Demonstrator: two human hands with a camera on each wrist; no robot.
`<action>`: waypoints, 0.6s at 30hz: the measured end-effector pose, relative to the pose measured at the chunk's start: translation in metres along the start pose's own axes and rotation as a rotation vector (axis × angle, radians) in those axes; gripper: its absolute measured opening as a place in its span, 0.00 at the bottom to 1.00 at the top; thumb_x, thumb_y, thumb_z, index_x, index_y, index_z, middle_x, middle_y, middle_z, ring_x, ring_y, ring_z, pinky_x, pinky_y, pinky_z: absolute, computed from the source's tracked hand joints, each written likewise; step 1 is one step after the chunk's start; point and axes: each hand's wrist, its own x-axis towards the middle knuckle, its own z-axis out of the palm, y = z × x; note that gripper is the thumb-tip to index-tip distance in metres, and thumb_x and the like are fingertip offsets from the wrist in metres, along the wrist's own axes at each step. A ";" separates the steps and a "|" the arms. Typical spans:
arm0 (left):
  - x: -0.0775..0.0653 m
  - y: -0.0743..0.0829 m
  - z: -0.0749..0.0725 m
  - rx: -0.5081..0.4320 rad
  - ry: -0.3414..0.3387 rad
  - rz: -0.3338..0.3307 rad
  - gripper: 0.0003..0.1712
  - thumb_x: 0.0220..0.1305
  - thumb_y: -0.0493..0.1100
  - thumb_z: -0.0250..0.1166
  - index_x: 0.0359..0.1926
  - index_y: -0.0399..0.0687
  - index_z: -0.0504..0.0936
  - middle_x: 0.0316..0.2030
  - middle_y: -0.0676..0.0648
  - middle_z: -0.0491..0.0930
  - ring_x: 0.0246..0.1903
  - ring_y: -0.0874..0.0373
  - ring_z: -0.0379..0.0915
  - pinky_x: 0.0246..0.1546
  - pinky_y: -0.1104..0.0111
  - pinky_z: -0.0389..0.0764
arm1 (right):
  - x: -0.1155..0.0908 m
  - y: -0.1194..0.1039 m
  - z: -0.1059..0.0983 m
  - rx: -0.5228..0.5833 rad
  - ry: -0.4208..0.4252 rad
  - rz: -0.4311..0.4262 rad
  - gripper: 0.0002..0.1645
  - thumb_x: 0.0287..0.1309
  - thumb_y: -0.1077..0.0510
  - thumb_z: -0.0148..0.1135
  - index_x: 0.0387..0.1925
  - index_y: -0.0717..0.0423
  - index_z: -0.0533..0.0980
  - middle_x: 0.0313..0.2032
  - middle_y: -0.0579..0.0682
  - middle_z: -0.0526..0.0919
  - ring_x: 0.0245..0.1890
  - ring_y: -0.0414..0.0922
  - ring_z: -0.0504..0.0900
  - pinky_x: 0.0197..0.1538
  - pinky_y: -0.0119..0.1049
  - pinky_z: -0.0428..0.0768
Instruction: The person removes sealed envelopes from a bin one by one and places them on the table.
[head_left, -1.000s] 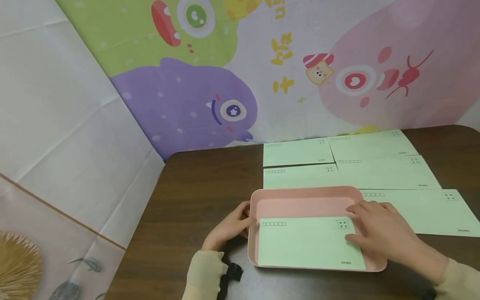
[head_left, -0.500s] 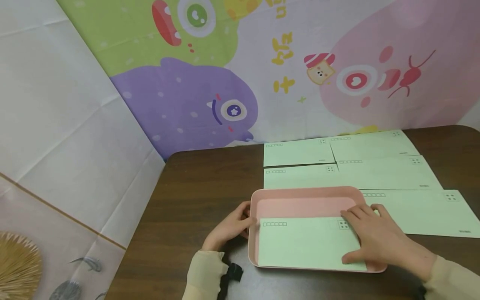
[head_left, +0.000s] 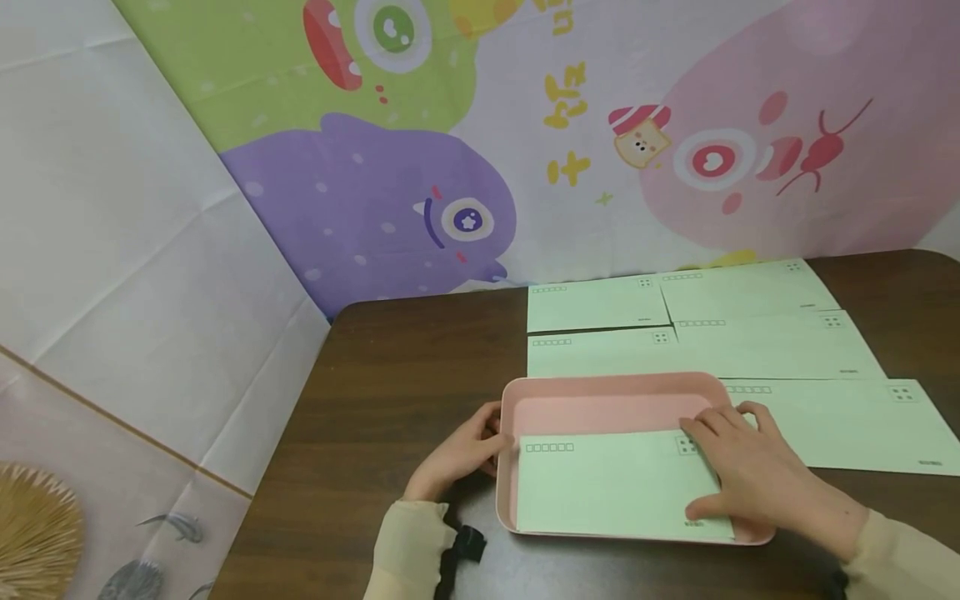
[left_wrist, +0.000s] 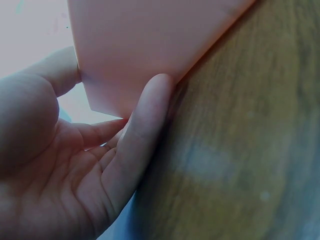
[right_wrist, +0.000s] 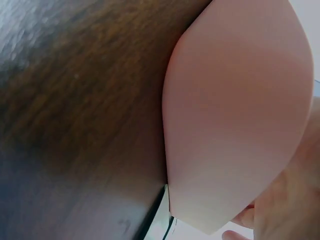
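Note:
A pink tray (head_left: 611,385) sits on the brown table, with a pale green envelope (head_left: 611,487) lying in its near part. My left hand (head_left: 459,454) grips the tray's left end, thumb at the rim and fingers against the outer wall. In the left wrist view that hand (left_wrist: 95,150) is around the corner of the tray (left_wrist: 140,50). My right hand (head_left: 757,471) reaches over the tray's right end and pinches the envelope's right part, thumb low and fingertips by the printed stamp box. The right wrist view shows mostly the tray's outer wall (right_wrist: 235,110).
Several more envelopes (head_left: 780,346) lie in rows on the table (head_left: 397,358) behind and right of the tray, some partly hidden by it. A cartoon-printed cloth (head_left: 570,225) hangs behind the table, and a white cloth wall (head_left: 150,192) stands at left.
My right hand has come down and left onto the envelope's right part. The envelope's upper right corner has risen slightly. My left hand and the tray have stayed in place.

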 end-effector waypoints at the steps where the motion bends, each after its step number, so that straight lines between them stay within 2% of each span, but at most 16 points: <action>1: 0.000 0.000 0.000 0.000 0.001 0.000 0.31 0.60 0.44 0.55 0.64 0.46 0.58 0.39 0.43 0.68 0.31 0.57 0.72 0.27 0.63 0.80 | 0.000 0.000 -0.001 0.001 0.007 -0.002 0.62 0.19 0.19 0.61 0.51 0.60 0.71 0.44 0.53 0.73 0.46 0.50 0.69 0.50 0.53 0.55; 6: 0.003 -0.002 -0.001 -0.008 -0.005 0.006 0.31 0.60 0.42 0.55 0.64 0.43 0.58 0.38 0.43 0.68 0.30 0.57 0.72 0.27 0.62 0.80 | 0.002 -0.002 -0.004 0.050 0.028 0.013 0.51 0.21 0.34 0.73 0.49 0.60 0.72 0.39 0.50 0.70 0.43 0.48 0.68 0.51 0.53 0.55; 11: 0.003 -0.002 -0.001 -0.002 -0.005 0.001 0.31 0.60 0.41 0.56 0.64 0.42 0.58 0.38 0.42 0.68 0.30 0.57 0.72 0.27 0.61 0.80 | 0.003 -0.006 -0.007 0.144 0.043 0.043 0.41 0.26 0.45 0.76 0.44 0.58 0.70 0.40 0.51 0.70 0.40 0.47 0.72 0.51 0.50 0.60; 15: 0.001 0.000 0.000 0.011 0.001 -0.004 0.32 0.60 0.45 0.58 0.64 0.47 0.59 0.38 0.43 0.69 0.31 0.56 0.71 0.28 0.63 0.80 | 0.004 -0.009 -0.010 0.236 0.019 0.075 0.37 0.32 0.50 0.75 0.45 0.58 0.67 0.42 0.51 0.70 0.31 0.42 0.71 0.40 0.39 0.71; 18: 0.001 0.000 -0.001 0.017 0.003 0.000 0.32 0.60 0.47 0.58 0.64 0.48 0.59 0.38 0.44 0.68 0.33 0.56 0.70 0.27 0.63 0.80 | 0.004 -0.010 -0.014 0.310 0.018 0.097 0.35 0.35 0.53 0.74 0.44 0.57 0.65 0.39 0.49 0.71 0.25 0.37 0.68 0.29 0.31 0.71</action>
